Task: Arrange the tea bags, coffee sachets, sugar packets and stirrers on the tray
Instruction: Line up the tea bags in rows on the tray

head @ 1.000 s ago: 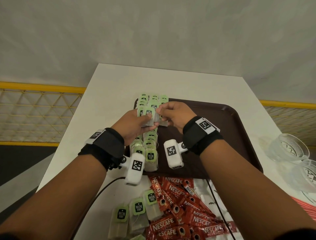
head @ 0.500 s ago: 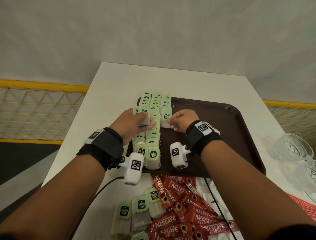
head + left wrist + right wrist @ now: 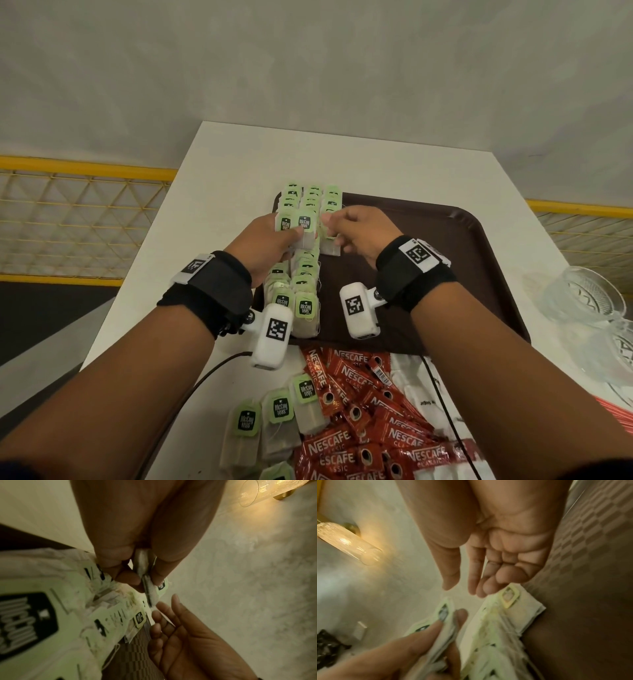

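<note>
Right now the left hand pinches a small stack of tea bags above the tray, the right hand loosely spread beside it; ideally each bag goes down overlapping, tags aligned.

white table, brown tray, coffee sachets

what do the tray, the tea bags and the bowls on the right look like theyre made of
Tray: likely plastic, dark brown, semi-matte, with a fine checkered texture showing in the wrist views.
Tea bags: thin off-white filter paper, slightly translucent, each with a pale green card tag and a string.
Bowls: clear with a cut pattern and bright glints; glass by the look, though clear plastic is possible.
</note>
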`<state>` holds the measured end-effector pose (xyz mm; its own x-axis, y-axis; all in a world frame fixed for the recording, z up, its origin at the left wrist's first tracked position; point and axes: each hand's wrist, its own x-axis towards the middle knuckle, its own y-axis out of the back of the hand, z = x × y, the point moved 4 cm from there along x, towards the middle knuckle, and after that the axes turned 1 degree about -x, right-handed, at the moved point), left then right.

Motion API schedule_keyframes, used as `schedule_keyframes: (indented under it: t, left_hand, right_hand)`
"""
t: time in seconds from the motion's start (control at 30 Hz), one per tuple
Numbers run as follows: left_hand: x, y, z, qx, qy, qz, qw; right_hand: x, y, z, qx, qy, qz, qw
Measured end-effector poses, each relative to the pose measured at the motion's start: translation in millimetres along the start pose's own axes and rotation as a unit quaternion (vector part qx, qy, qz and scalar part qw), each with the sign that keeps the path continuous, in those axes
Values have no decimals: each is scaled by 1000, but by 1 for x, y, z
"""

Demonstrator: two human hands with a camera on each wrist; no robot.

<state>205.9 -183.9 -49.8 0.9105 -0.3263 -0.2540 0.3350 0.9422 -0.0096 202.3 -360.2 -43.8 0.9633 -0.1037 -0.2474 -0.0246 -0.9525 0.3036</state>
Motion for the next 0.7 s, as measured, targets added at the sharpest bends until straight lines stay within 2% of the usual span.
schedule_keyframes:
  t: [0.07, 0.17, 0.27, 0.47, 0.6, 0.7]
  left_hand:
    - [1, -4, 1, 1, -7, -7, 1000]
    - [0, -8, 5, -1, -7, -13, 1000]
    - [2, -4, 4, -17, 15, 15, 1000]
    - [-8, -2, 8, -77, 39, 2, 996]
    - [-10, 2, 7, -60, 20, -13, 998]
    - [-10, 4, 5, -84, 31, 6, 996]
  right_hand:
    - [-6, -7, -5, 42, 5, -36, 998]
    - [-7, -5, -3, 61, 5, -24, 998]
    - [-5, 4, 9, 74, -35, -10, 997]
    - [-9, 11, 27, -27, -122, 8, 992]
    - [-7, 5, 22, -64, -141, 28, 987]
    - [-5, 2, 14, -107, -154, 33, 982]
